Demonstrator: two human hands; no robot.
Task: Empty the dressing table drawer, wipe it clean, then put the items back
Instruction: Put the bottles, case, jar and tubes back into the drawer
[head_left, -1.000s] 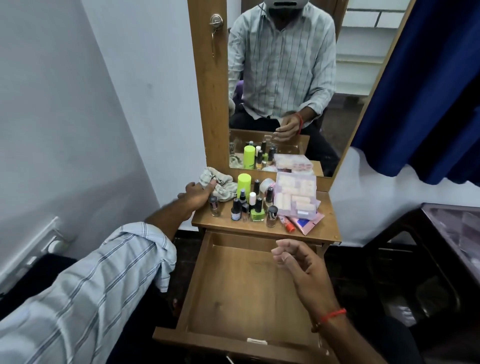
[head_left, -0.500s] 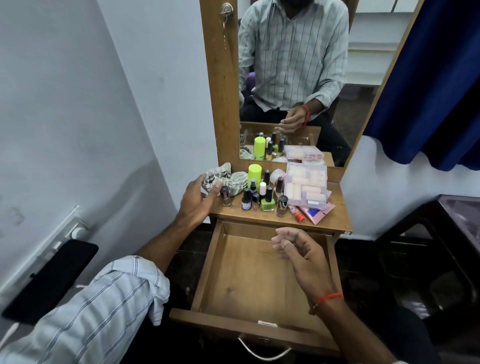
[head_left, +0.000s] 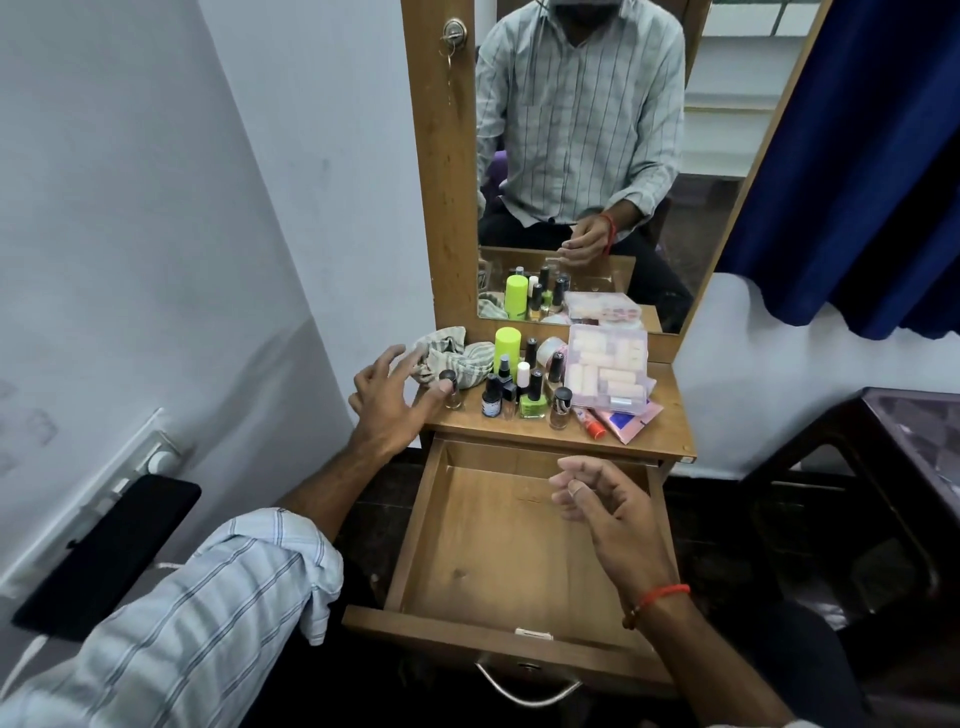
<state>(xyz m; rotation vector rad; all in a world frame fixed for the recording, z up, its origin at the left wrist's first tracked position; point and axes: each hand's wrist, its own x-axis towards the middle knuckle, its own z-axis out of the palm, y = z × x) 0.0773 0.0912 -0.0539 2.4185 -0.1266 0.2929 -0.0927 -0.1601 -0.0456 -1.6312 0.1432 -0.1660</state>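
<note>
The wooden drawer (head_left: 470, 551) is pulled out and has nothing in it. Above it, the dressing table top (head_left: 670, 426) carries a crumpled striped cloth (head_left: 460, 356), a lime green cylinder (head_left: 507, 343), several small nail polish bottles (head_left: 532, 402), a clear plastic organiser box (head_left: 605, 371), a red tube (head_left: 592, 425) and a pink packet (head_left: 631, 426). My left hand (head_left: 387, 402) hovers at the top's left edge with fingers spread, its thumb touching a small clear bottle with a black cap (head_left: 451, 391). My right hand (head_left: 605, 506) hangs over the drawer, fingers loosely curled, holding nothing.
A tall mirror (head_left: 582, 156) in a wooden frame stands behind the items. A white wall is close on the left, with a black phone (head_left: 109, 551) by a socket. A blue curtain (head_left: 857, 171) hangs at the right above a dark table (head_left: 914, 431).
My left hand has drawn back from the cloth to the small black-capped bottle. My right hand stays over the drawer. The view has shifted so more of the drawer front shows.
</note>
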